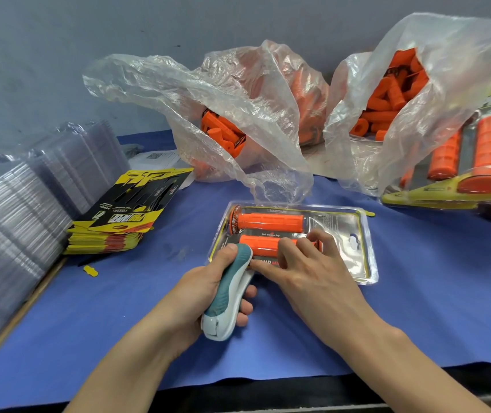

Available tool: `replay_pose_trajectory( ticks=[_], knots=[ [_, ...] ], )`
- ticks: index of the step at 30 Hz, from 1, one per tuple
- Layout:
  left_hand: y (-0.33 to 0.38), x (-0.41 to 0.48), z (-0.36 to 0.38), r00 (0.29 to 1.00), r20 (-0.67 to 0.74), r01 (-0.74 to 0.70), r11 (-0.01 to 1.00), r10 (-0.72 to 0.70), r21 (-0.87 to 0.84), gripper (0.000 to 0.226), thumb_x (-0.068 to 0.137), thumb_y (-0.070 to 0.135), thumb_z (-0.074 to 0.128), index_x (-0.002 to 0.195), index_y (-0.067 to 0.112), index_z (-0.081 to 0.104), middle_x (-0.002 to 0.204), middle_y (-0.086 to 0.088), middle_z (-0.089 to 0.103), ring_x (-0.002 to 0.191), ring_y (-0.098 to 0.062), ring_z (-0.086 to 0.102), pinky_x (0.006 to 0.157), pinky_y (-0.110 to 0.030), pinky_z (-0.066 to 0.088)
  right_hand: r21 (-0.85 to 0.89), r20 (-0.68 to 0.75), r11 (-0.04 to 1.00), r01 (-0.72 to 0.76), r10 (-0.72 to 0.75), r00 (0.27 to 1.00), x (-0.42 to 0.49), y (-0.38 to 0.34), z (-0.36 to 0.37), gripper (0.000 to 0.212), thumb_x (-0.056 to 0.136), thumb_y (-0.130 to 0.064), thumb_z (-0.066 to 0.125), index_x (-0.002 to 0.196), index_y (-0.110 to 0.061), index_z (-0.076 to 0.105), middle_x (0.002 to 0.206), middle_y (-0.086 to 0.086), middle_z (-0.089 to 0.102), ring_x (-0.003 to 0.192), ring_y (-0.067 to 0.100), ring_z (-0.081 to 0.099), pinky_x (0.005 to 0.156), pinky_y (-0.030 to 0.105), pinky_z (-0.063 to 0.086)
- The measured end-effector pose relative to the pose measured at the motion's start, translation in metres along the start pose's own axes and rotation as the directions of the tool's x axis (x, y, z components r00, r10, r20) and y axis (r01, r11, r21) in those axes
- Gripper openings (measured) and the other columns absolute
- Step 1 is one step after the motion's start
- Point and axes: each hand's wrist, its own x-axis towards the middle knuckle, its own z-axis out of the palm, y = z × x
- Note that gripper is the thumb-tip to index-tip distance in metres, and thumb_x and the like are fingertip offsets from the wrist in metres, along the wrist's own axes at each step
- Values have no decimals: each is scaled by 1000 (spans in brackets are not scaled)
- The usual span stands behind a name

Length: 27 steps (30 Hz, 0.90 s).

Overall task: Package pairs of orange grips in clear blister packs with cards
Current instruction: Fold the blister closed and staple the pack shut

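The left hand [208, 281] is gripping a teal-and-white stapler [228, 293], fingers wrapped under it and thumb lying along its top, its nose meeting the near left edge of the clear blister pack [357, 263] lying on the blue table [432, 308]. The right hand [312, 263] is reaching in palm-down, holding nothing, fingers spread and pressing on the pack over the nearer of two orange grips [269, 222].

The left hand [208, 281] is curled in a closed grip, thumb stretched forward along the top. Just beside it, the right hand [307, 263] lies palm down, fingers spread and pressing flat. Both forearms are bare.
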Motion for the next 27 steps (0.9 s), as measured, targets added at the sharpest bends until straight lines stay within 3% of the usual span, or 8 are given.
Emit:
replay_pose_trajectory(
  ticks=[4,7,9,12,14,20,27],
  knots=[
    [1,-1,0,1000,24,16,1000,-15,-26,61,81,57,61,103,1,72,82,-17,68,60,-26,62,50,-31,52,17,-29,999,29,-29,999,-1,2,2,39,90,-18,46,119,-39,61,89,-3,49,79,23,52,94,45,43],
    [1,0,1,999,42,26,998,-23,-57,67,78,57,63,107,-3,68,81,-18,66,62,-27,62,50,-31,52,29,-63,999,-28,29,998,2,-1,3,30,85,-17,62,112,-29,63,92,-2,54,82,24,56,91,44,44],
    [0,0,3,998,64,23,996,-18,-87,66,80,55,62,106,-5,68,82,-19,65,63,-28,61,51,-31,52,71,-43,996,-53,56,997,7,-6,2,38,81,-23,68,118,-22,61,103,0,60,90,25,60,91,45,46],
    [-2,-3,8,994,113,22,995,-10,-102,58,86,54,58,94,-2,73,83,-21,65,65,-30,63,53,-32,54,65,63,998,20,-24,998,13,-13,-1,48,82,-26,59,130,-20,55,120,1,59,102,26,59,94,47,46],
    [-2,-4,12,989,146,25,994,-9,-109,55,90,53,56,88,0,75,83,-22,65,66,-30,63,54,-33,54,49,74,998,38,-41,996,17,-13,-3,41,85,-24,49,125,-20,56,115,-1,59,99,26,58,91,44,45],
    [2,-5,18,990,139,26,987,-4,-156,53,95,46,52,96,-5,66,80,-22,61,59,-28,60,49,-31,53,48,21,998,42,-43,999,21,-12,-4,36,84,-21,38,109,-21,64,97,-3,60,86,21,58,79,36,48],
    [0,-1,21,993,117,18,987,1,-161,51,95,43,52,91,-7,63,76,-22,61,52,-27,58,47,-30,52,50,32,998,50,-52,998,19,-9,3,30,83,-21,52,110,-20,65,97,-3,62,87,21,59,78,35,49]
  ],
)
